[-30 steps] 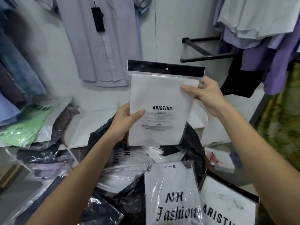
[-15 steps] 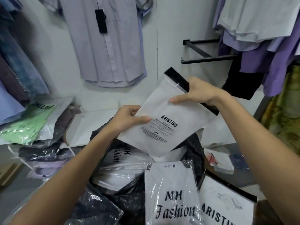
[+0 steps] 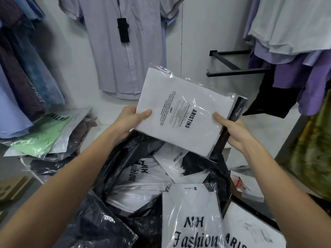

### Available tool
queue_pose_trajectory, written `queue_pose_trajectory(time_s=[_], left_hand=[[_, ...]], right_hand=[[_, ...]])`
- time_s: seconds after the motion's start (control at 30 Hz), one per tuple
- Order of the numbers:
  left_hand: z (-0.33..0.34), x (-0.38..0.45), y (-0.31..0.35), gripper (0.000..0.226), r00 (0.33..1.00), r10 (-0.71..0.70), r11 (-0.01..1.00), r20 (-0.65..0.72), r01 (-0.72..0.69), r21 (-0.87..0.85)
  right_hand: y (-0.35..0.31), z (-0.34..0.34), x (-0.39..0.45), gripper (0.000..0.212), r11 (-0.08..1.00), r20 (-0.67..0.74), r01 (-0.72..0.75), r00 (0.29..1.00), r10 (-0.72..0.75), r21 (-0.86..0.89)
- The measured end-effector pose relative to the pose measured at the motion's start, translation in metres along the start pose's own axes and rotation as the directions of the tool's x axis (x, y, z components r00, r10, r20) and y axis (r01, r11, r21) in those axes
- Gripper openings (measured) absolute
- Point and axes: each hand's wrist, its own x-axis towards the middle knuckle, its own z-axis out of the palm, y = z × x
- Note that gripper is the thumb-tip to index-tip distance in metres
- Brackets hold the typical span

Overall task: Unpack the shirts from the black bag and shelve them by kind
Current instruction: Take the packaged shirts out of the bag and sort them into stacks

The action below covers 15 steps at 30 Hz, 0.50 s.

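1. White inside clear plastic, the ARISTINO shirt pack (image 3: 180, 111) sits in the air above the open black bag (image 3: 125, 158), gripped at both near corners.
2. My left hand (image 3: 130, 120) has its thumb on top of the pack's left near corner and the other fingers underneath, closed on it. My right hand (image 3: 231, 129) pinches the right near corner the same way, beside the pack's black header strip (image 3: 236, 111).
3. I read the pack's long axis as running away from me and up to the left, its printing turned sideways, the header strip on the right edge.
4. A pile of bagged shirts with a green shirt pack (image 3: 41, 135) on top lies on the white shelf (image 3: 100, 97) to the left, closer to my left hand. If this pack belongs there, I judge the move is a swing left, led by that hand.
5. More packs remain in the bag: an NH Fashion pack (image 3: 193, 221) near me and another ARISTINO pack (image 3: 177, 167) just below the held one.
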Motion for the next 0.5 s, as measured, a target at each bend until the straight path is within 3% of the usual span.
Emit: queue_pose_trajectory(time_s=[0.2, 0.3, 0.37, 0.5], left_hand=[[-0.021, 0.010, 0.039, 0.031, 0.972, -0.007, 0.942, 0.236, -0.073, 0.328], [-0.020, 0.005, 0.036, 0.020, 0.958, -0.053, 0.873, 0.283, -0.093, 0.478], [-0.020, 0.000, 0.030, 0.012, 0.942, -0.168, 0.850, 0.290, -0.011, 0.527], [-0.024, -0.011, 0.021, 0.022, 0.897, -0.325, 0.841, 0.299, 0.130, 0.525]], right_hand=[[0.005, -0.016, -0.003, 0.048, 0.996, -0.043, 0.051, 0.998, -0.055, -0.069], [-0.005, -0.015, -0.001, 0.051, 0.984, -0.089, 0.115, 0.988, -0.128, -0.137], [-0.012, -0.012, 0.000, 0.041, 0.973, -0.082, 0.135, 0.985, -0.152, -0.188], [-0.020, -0.007, 0.001, 0.020, 0.958, -0.059, 0.152, 0.984, -0.171, -0.242]])
